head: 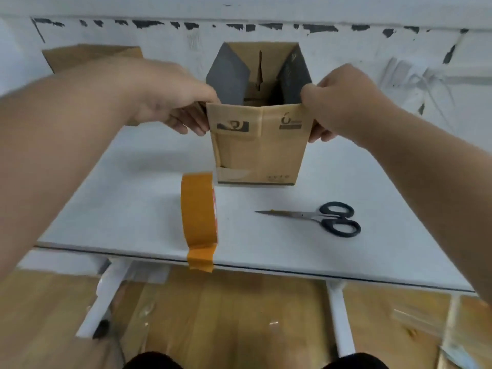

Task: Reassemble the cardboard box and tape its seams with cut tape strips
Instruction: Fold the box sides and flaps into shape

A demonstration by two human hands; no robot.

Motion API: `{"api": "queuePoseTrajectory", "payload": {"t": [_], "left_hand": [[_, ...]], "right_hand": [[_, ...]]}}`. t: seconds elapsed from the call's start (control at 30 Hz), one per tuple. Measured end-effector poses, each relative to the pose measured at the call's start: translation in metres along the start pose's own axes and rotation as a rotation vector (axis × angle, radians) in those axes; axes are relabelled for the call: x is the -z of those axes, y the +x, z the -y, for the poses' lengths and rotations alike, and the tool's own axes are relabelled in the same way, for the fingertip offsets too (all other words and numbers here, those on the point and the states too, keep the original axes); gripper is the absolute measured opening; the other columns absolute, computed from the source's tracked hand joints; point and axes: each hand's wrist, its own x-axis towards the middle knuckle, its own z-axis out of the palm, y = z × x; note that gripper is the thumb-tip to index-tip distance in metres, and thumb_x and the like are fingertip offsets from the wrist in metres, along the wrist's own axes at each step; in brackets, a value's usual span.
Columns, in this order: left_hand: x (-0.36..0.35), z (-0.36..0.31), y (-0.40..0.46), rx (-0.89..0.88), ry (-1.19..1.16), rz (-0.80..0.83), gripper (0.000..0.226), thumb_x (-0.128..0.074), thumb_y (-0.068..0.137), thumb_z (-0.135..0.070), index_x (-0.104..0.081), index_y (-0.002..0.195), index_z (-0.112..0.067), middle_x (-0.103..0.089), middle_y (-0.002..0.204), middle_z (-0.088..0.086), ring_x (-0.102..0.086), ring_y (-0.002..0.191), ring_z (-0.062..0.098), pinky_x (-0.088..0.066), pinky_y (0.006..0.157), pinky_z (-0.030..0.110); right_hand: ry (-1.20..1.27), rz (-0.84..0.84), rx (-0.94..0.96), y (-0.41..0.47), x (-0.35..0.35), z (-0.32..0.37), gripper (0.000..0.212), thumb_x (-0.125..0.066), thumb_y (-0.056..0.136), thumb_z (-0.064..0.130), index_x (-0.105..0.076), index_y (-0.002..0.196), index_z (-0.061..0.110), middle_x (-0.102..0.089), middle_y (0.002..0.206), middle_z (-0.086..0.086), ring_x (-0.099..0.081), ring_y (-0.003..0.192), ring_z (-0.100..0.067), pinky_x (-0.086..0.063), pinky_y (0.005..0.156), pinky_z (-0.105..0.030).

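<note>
Left hand [175, 102]: grasping the upper left corner of the cardboard box [257, 145], thumb on the near top edge, fingers curled against the left side wall. Right hand [336, 99]: grasping the upper right corner of the same box in like manner, thumb at the top edge, fingers wrapped round the right side wall. Both forearms enter from the lower corners of the view and converge on the box.

The box stands upright on the white counter [133, 198], at about 12 o'clock from the centre of the work surface, its open top facing up. The near flap is folded down flat against the front wall and bears two dark printed marks. The two side flaps stand up, their grey inner faces showing; the far flap also stands up. The bottom rests on the counter.

Tape roll [199, 209]: orange-brown, standing on its edge at 7 o'clock from the box, near it but not touching. Its free end runs down to the counter's near edge and hangs over it.

Scissors [319, 217]: black handles, blades closed, lying flat at 5 o'clock from the box, tips pointing to 9 o'clock, apart from box and roll.

A second piece of brown cardboard [90, 55] stands at 10 o'clock against the white wall, partly hidden by the left forearm. Below the counter, wooden floor [226, 315] and white counter legs are visible.
</note>
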Motion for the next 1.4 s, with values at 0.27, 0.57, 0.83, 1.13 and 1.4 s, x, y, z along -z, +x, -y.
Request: {"api": "queuePoseTrajectory", "payload": {"t": [0.27,0.57,0.83,1.13,1.4], "left_hand": [[-0.017,-0.022,-0.034,0.035,0.049,-0.071,0.028,-0.054,0.086,-0.03,-0.071,0.087,-0.008,-0.073,0.063,0.002,-0.07,0.068,0.013,-0.047,0.059,0.026],[-0.033,-0.025,-0.027,0.15,0.09,-0.031,0.029,-0.047,0.089,-0.028,-0.067,0.095,-0.009,-0.072,0.074,0.004,-0.069,0.066,0.015,-0.046,0.061,0.025],[-0.032,-0.028,-0.025,0.212,0.057,-0.003,0.028,-0.044,0.091,-0.025,-0.065,0.1,-0.008,-0.067,0.079,0.008,-0.067,0.062,0.016,-0.043,0.058,0.025],[-0.035,-0.023,-0.026,0.155,0.062,-0.066,0.031,-0.047,0.09,-0.032,-0.068,0.097,-0.01,-0.074,0.076,0.007,-0.07,0.061,0.013,-0.047,0.061,0.026],[-0.042,-0.009,-0.043,-0.251,0.052,-0.247,0.032,-0.03,0.099,-0.042,-0.04,0.129,-0.039,-0.071,0.08,-0.004,-0.069,0.063,0.005,-0.043,0.055,0.021]], "right_hand": [[-0.038,0.054,-0.113,-0.027,0.021,0.001,0.038,-0.037,0.083,0.026,-0.066,0.076,0.002,-0.068,0.05,-0.004,-0.067,0.051,-0.02,-0.054,0.058,-0.028],[0.066,0.167,-0.265,-0.02,0.013,-0.008,0.03,-0.041,0.084,0.023,-0.061,0.086,0.001,-0.072,0.062,-0.014,-0.072,0.063,-0.03,-0.059,0.061,-0.033],[0.145,0.211,-0.306,-0.015,0.012,-0.009,0.022,-0.041,0.087,0.023,-0.051,0.078,0.004,-0.064,0.062,-0.015,-0.058,0.046,-0.022,-0.044,0.048,-0.024],[0.173,0.111,-0.251,-0.019,0.004,-0.02,0.036,-0.039,0.089,0.035,-0.056,0.076,0.005,-0.063,0.056,-0.01,-0.055,0.04,-0.018,-0.044,0.047,-0.024],[0.143,-0.255,-0.104,-0.042,0.009,-0.014,0.049,-0.044,0.091,0.052,-0.044,0.125,0.018,-0.051,0.118,-0.008,-0.053,0.103,-0.026,-0.047,0.086,-0.042]]}}
